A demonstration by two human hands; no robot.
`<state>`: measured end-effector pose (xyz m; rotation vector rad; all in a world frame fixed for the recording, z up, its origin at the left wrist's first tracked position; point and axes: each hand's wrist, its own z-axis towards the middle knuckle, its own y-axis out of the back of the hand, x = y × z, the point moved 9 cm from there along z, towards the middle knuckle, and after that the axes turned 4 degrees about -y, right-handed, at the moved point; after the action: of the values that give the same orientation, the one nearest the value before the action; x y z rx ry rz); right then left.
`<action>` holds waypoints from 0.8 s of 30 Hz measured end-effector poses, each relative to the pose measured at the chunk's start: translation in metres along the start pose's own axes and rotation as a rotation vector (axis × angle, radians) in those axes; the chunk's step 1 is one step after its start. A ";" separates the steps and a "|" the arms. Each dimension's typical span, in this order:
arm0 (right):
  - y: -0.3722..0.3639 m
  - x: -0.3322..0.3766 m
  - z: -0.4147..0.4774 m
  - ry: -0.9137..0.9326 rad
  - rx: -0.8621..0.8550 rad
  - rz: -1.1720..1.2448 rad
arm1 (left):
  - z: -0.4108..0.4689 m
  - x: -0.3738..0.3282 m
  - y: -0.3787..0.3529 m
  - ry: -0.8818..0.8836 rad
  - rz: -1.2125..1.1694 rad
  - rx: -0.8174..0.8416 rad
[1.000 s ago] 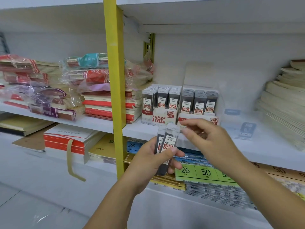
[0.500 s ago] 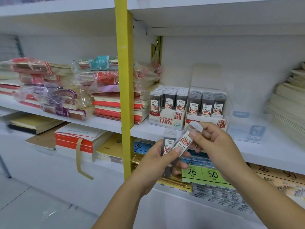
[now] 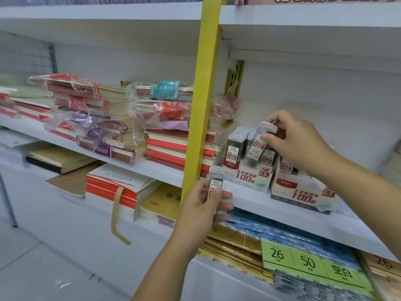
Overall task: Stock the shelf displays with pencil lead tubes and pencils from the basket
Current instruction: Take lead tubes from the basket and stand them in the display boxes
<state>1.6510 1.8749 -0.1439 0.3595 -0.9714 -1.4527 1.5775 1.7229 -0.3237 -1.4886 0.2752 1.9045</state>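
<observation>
The right hand (image 3: pixel 297 146) pinches a lead tube (image 3: pixel 259 144) near its cap. The tube is tilted, with its lower end at the front row of the 0.5 box (image 3: pixel 249 177) on the shelf (image 3: pixel 249 198). The left hand (image 3: pixel 201 211) grips a second tube (image 3: pixel 216 183) upright, before the shelf edge and just beside the yellow post (image 3: pixel 204 105). The 0.7 box (image 3: pixel 301 194) stands just right of the 0.5 box.

Box (image 3: pixel 247 177) reads "HB 0.5"; green tag (image 3: pixel 308 262) "26", "50".
</observation>
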 end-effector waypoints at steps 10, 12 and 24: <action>-0.022 -0.002 0.021 0.090 -0.021 -0.312 | 0.009 0.006 0.000 -0.027 0.034 -0.010; -0.020 -0.002 0.024 0.086 -0.051 -0.379 | 0.010 0.004 0.000 -0.028 0.030 -0.014; -0.038 0.028 -0.041 0.097 0.169 0.111 | 0.002 -0.004 -0.023 -0.034 0.082 0.105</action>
<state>1.6516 1.8294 -0.1870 0.4875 -1.0221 -1.2457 1.5909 1.7391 -0.3141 -1.3937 0.4205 1.9469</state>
